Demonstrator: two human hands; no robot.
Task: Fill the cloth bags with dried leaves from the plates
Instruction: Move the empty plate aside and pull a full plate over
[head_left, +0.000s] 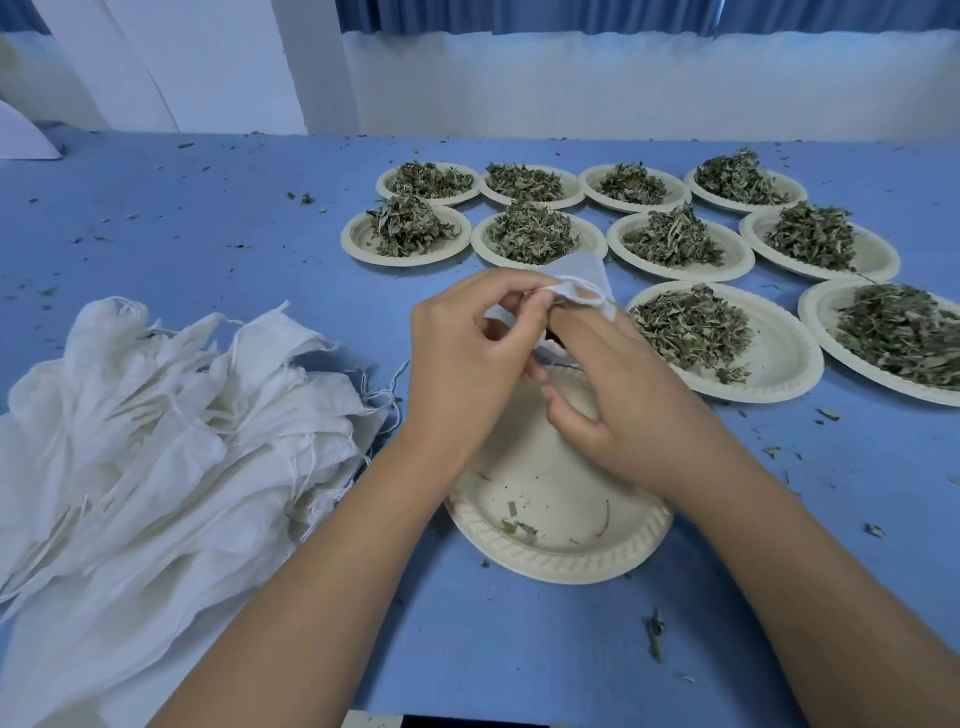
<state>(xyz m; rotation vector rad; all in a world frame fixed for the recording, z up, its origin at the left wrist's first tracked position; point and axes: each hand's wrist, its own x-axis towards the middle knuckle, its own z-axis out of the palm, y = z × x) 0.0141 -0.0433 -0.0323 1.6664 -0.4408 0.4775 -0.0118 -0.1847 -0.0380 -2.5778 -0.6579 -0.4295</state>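
A small white cloth bag is held above a nearly empty paper plate in the middle of the blue table. My left hand pinches the bag's rim between thumb and fingers. My right hand has its fingers pushed into the bag's mouth, and the cloth covers their tips. Only a few leaf scraps lie on the plate below. Several plates heaped with dried leaves stand beyond and to the right.
A loose pile of white cloth bags with drawstrings lies at the left. Leaf crumbs are scattered over the blue table. A white wall and blue curtain close the far side. The near table edge runs along the bottom.
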